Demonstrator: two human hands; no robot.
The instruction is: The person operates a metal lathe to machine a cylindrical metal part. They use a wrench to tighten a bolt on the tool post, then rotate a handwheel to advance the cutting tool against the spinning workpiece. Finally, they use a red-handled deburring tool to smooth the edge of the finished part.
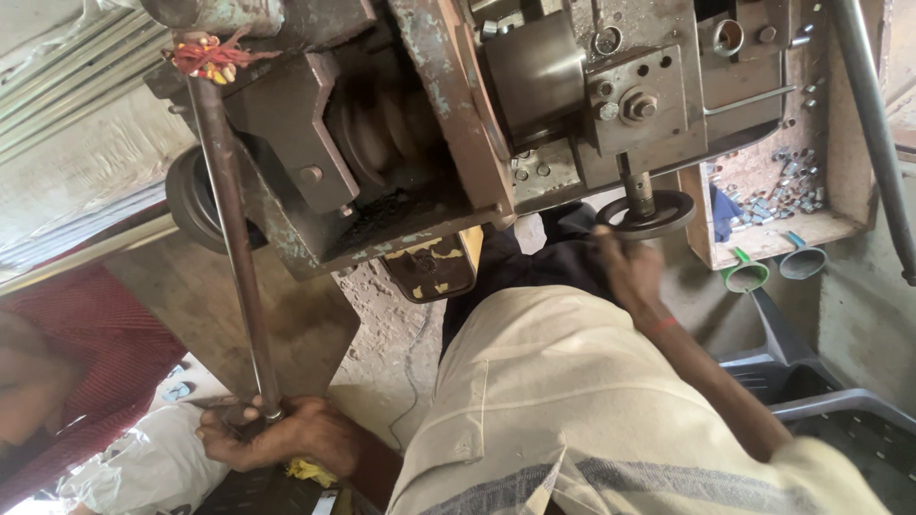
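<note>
Two bare hands work an old grey-green metal lathe. At seven o'clock the left hand is clenched round the lower end of a long dark steel lever rod. At two o'clock the right hand grips the rim of a small black round handwheel. Beyond it, a wooden tray holds small metal bits.
</note>
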